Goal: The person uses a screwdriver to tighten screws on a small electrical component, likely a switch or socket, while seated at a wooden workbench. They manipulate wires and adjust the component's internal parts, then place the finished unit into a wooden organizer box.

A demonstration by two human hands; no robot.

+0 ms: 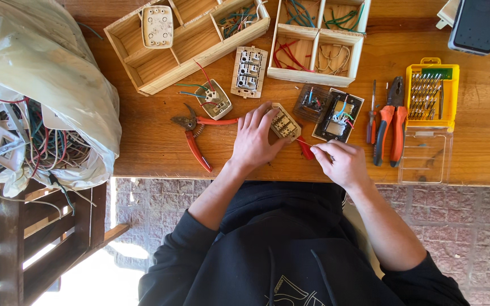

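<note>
The left hand [253, 139] rests on the wooden table [483, 153], its grip closed around a small beige switch module [285, 123], which it pins against the tabletop. The right hand [341, 161] sits just beside the module, on its right, its grip pinched together on a red-handled screwdriver [306, 148] whose tip points toward the module's lower edge.

Left of the module lie red-handled wire strippers [197, 133], touching the left hand's thumb side. Beyond them, farther from the person than the module, a round-cornered switch base [214, 99] trails red, green and blue wires, and a beige switch frame [249, 72] lies just next to it. Right of the module, near it, sit a dark clear-cased part [312, 103] and a black-framed switch plate [338, 116] with coloured wires. Farther right of the module lie a thin screwdriver [372, 119], orange-handled pliers [391, 122], and a yellow bit case [432, 93] with its clear lid [425, 156] folded open.

Beyond the module, at the table's far side, stand two wooden divided trays [188, 42], [319, 39], one holding a white cover plate [157, 26], both holding wire scraps. Well left of the module, a plastic bag [41, 96] bulges with tangled wires and old switch parts.
</note>
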